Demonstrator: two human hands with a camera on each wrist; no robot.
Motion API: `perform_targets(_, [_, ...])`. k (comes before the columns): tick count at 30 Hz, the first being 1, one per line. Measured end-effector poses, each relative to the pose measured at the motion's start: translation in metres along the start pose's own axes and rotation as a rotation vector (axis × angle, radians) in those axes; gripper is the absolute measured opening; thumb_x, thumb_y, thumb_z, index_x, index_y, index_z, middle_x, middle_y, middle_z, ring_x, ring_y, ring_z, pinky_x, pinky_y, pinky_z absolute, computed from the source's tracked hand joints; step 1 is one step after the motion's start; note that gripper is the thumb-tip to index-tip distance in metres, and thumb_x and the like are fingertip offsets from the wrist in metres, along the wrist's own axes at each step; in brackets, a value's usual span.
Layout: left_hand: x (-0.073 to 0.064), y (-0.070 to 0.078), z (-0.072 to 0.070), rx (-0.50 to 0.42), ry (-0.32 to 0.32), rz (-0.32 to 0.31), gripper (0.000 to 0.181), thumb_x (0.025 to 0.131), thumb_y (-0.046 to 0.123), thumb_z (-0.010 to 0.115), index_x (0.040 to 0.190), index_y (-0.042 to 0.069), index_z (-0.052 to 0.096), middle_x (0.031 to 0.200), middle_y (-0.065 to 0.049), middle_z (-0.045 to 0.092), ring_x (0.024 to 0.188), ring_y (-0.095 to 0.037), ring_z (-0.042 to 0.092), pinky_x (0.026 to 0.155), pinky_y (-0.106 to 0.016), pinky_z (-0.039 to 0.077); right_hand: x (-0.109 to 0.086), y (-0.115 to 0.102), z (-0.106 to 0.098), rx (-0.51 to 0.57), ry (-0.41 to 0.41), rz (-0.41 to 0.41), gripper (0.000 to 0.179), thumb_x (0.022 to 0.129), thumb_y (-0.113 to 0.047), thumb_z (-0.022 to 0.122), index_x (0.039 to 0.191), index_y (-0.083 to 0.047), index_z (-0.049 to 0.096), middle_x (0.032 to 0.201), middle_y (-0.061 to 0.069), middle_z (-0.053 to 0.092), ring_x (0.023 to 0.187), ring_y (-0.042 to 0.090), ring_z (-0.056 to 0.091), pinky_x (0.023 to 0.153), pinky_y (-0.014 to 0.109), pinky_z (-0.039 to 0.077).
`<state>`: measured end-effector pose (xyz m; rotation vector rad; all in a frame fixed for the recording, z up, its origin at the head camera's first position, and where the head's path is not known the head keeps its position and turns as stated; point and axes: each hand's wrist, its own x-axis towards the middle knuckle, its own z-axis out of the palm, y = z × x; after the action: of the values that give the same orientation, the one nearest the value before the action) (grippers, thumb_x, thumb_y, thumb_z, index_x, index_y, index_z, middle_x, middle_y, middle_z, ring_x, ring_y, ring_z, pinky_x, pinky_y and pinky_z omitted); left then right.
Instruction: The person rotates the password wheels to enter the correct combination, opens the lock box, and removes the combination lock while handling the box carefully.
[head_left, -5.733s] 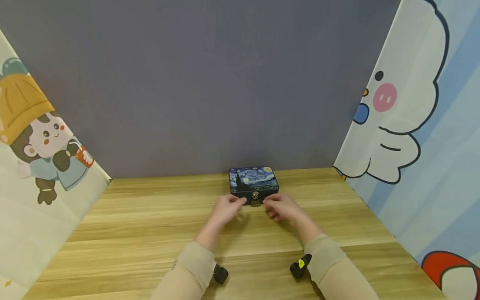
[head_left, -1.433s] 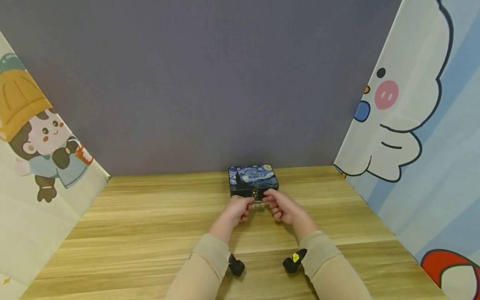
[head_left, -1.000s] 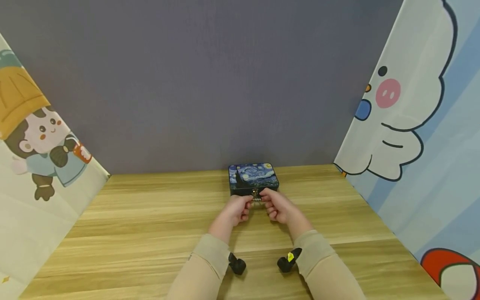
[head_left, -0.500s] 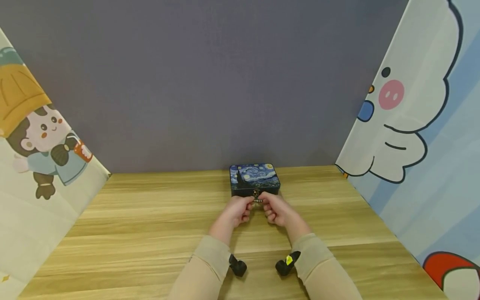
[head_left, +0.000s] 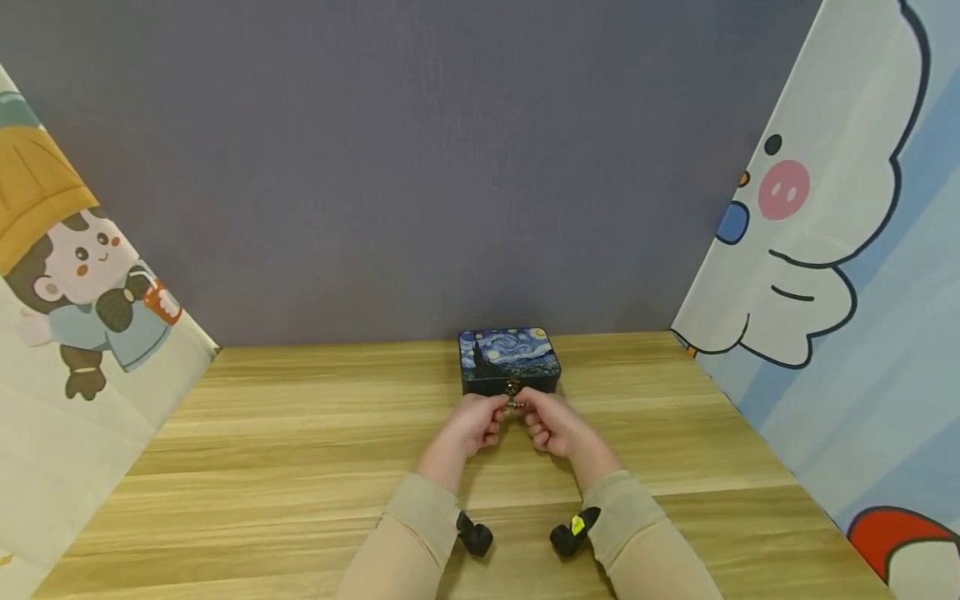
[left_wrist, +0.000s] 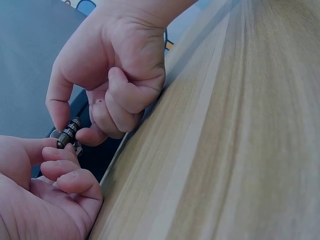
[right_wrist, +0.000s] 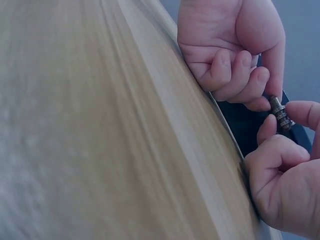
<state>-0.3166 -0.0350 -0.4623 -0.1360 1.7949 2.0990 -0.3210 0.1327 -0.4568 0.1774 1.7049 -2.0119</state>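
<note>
A small brass-coloured combination padlock (left_wrist: 70, 132) with number dials hangs at the front clasp (head_left: 512, 387) of a dark box (head_left: 509, 353). The box's closed lid bears a swirling blue night-sky painting. My left hand (head_left: 474, 422) pinches one end of the padlock between thumb and index finger, its other fingers curled in. From the other side, my right hand (head_left: 553, 422) has its thumb and index finger around the dials, other fingers curled. In the right wrist view the padlock (right_wrist: 281, 113) lies between both hands' fingertips. The fingers hide part of it in the head view.
The box stands at the back of a wood-grain table (head_left: 315, 433), close to a grey panel (head_left: 450, 167). Cartoon-printed sheets (head_left: 825, 217) line both sides. A small black device (head_left: 475, 533) sits on each cuff.
Earlier the hands were apart, at either side of the hanging padlock. Both have come inward to it, the right moving left in the last second or so. The padlock now tips forward.
</note>
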Motion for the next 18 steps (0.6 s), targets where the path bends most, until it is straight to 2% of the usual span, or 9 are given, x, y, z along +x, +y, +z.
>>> perform_targets(18, [-0.0021, -0.0005, -0.0015, 0.018, -0.001, 0.016, 0.026, 0.103, 0.022, 0.059, 0.085, 0.003, 0.057, 0.065, 0.002, 0.047, 0.05, -0.01, 0.036, 0.045, -0.024, 0.032, 0.0003, 0.0016, 0.0017, 0.008, -0.006, -0.013, 0.017, 0.087, -0.022, 0.063, 0.083, -0.007, 0.056, 0.057, -0.009, 0.031, 0.043, 0.003, 0.025, 0.038, 0.017, 0.021])
